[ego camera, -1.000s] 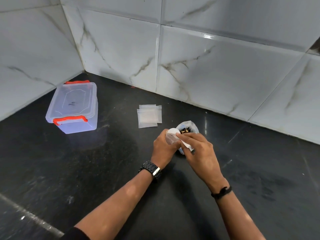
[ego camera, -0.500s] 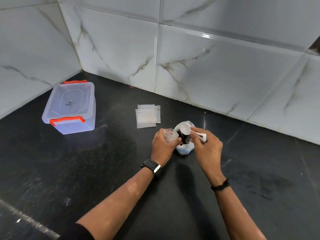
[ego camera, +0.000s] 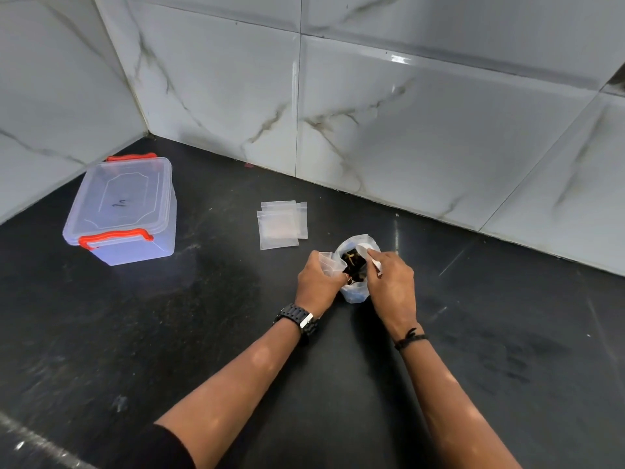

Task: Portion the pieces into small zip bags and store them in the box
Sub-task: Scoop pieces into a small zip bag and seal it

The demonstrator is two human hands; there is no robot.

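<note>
Head view, writing: the clear lid of the box (ego camera: 123,211) bears a short dark handwritten mark, too small to read; no brand shows anywhere.
Head view, box: a translucent box with its lid on and orange latches, standing on the black tabletop (ego camera: 169,333) at the left, near the corner of the marble-tiled wall (ego camera: 406,113), well apart from the hands.
Head view, left hand: the left hand (ego camera: 316,286) has its fingers curled round a small zip bag (ego camera: 329,264), held with its mouth up, just beside the larger bag.
Head view, right hand: the right hand (ego camera: 392,286) pinches the handle of a white scoop (ego camera: 367,252), whose bowl sits in the mouth of the larger bag.
Head view, pieces: dark and tan pieces (ego camera: 351,262) lie inside an open clear plastic bag (ego camera: 355,292) standing on the tabletop between the two hands.
Head view, spare bags: a small stack of empty zip bags (ego camera: 280,225) lies flat behind the hands, nearer the wall.
Head view, wrists: a black watch (ego camera: 299,318) on the left, a dark band (ego camera: 411,338) on the right.
Head view, hard to make out: what the pieces are; whether the small zip bag holds anything; most of the scoop's handle, hidden in the right fingers.
</note>
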